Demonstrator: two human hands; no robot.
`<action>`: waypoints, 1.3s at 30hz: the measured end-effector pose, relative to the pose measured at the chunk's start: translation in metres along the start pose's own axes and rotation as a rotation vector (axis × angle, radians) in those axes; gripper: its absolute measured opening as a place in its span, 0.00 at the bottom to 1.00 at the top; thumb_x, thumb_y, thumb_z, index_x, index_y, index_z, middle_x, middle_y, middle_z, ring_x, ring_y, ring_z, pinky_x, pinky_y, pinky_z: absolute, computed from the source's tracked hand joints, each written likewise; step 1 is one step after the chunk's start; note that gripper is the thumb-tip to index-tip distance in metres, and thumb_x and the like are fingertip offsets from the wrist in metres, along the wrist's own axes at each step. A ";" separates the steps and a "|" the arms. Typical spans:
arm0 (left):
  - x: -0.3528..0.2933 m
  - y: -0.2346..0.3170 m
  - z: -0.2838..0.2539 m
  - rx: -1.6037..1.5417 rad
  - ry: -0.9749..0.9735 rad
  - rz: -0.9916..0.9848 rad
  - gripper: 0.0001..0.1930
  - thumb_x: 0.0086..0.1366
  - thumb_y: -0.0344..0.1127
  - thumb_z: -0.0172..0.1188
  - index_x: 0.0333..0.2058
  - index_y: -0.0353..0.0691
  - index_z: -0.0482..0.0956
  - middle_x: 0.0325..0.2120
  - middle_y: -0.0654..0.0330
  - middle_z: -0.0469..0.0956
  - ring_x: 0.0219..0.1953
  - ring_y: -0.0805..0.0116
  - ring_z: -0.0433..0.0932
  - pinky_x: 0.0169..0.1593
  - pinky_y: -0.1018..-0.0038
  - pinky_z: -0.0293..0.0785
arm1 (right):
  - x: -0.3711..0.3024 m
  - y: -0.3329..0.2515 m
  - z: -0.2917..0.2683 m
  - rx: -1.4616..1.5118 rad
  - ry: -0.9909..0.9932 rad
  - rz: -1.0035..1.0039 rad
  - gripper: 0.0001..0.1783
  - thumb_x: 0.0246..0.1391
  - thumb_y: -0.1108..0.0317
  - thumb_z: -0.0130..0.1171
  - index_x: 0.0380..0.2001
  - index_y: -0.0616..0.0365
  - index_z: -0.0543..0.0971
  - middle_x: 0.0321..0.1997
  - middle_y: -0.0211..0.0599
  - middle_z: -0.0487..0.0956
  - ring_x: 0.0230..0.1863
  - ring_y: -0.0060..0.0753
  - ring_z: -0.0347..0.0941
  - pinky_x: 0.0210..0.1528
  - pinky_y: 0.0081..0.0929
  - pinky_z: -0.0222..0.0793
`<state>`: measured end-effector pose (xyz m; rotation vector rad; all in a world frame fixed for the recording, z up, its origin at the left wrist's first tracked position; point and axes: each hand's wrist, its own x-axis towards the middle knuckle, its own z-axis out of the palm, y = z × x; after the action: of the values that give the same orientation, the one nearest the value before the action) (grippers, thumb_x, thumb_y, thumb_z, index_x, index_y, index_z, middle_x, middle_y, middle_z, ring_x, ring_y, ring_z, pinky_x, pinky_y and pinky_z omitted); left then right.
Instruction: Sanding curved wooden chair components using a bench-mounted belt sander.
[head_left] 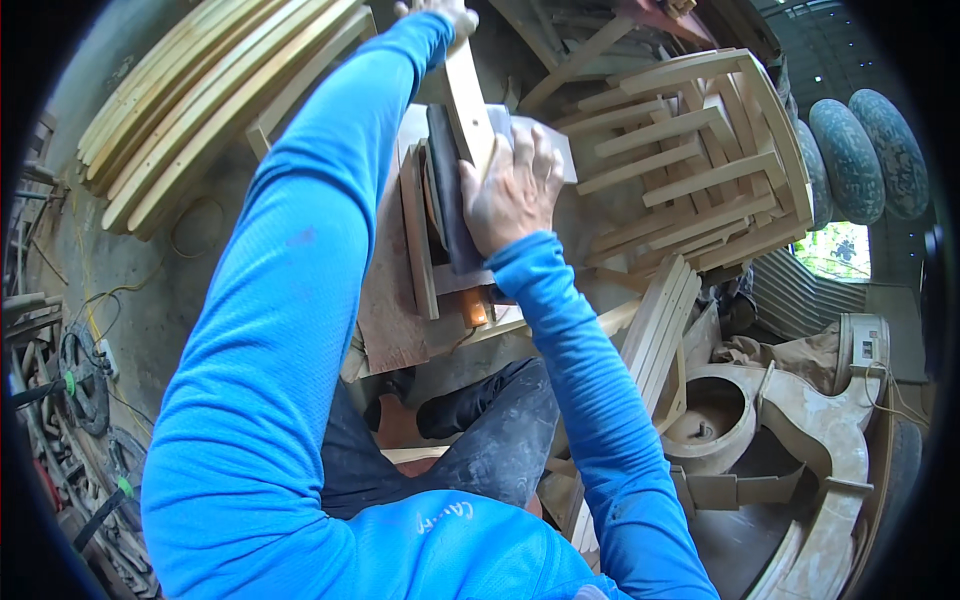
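A pale wooden slat (466, 95) lies lengthwise in front of me, resting against a dark grey band (450, 185) that looks like a sanding belt. My left hand (445, 14) is stretched to the slat's far end and closed on it; the picture's top edge cuts off part of the hand. At the near end, my right hand (515, 192) has its thumb on one side and its fingers along the other, gripping the slat. Upright boards (418, 230) stand beside the belt on a brownish base board (388, 335). An orange part (472, 308) shows below the belt.
Curved pale wooden pieces (215, 95) are stacked at far left. A slatted wooden assembly (700, 160) stands at far right, near rounded grey-green objects (882, 155). Closer right are long strips (662, 325) and a large dusty machine housing (815, 400). Cables and metal parts (80, 380) line the left.
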<state>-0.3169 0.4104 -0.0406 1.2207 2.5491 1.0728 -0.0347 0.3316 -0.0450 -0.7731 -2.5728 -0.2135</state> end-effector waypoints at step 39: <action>-0.331 0.106 0.022 0.541 -0.108 0.105 0.41 0.64 0.41 0.48 0.74 0.30 0.51 0.77 0.45 0.47 0.80 0.47 0.41 0.77 0.41 0.34 | -0.626 0.133 -0.348 0.463 -0.948 0.532 0.25 0.32 0.71 0.74 0.37 0.51 0.74 0.33 0.44 0.79 0.38 0.58 0.77 0.39 0.51 0.70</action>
<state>-0.0197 0.2294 -0.0503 1.4862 2.8051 0.3107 0.6347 0.0439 -0.0177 -1.5763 -2.8545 1.1146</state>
